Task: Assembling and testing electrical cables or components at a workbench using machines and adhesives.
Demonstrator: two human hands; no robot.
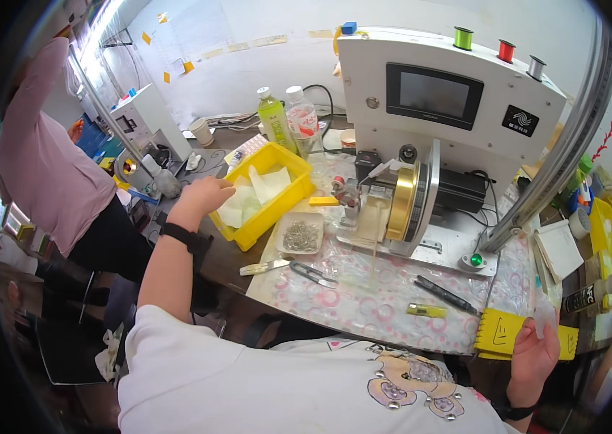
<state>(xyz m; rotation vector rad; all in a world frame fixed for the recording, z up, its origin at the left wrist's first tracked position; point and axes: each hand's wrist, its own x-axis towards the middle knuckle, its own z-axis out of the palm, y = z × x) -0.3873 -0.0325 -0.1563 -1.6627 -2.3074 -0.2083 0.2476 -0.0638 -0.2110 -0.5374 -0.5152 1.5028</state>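
My left hand (206, 195) reaches over the left rim of a yellow plastic bin (254, 233) that holds white paper-like sheets or bags (270, 185). Its fingers are bent and mostly hidden behind the back of the hand, so their grip does not show. At the lower right, my right hand (535, 358) is raised with thumb and fingers closed on a small translucent plastic bag (545, 315). Behind that hand lies a yellow card with zigzag edges (497, 329). A small white tray (298, 244) of little metal rings sits beside the bin.
A white machine (364, 79) with a screen and gold wheel (403, 202) stands at the back. Two bottles (274, 119) stand behind the bin. Tweezers (313, 274), a black pen-like tool (444, 294) and a yellow lighter-like item (426, 310) lie in front. Another person (56, 159) stands at left.
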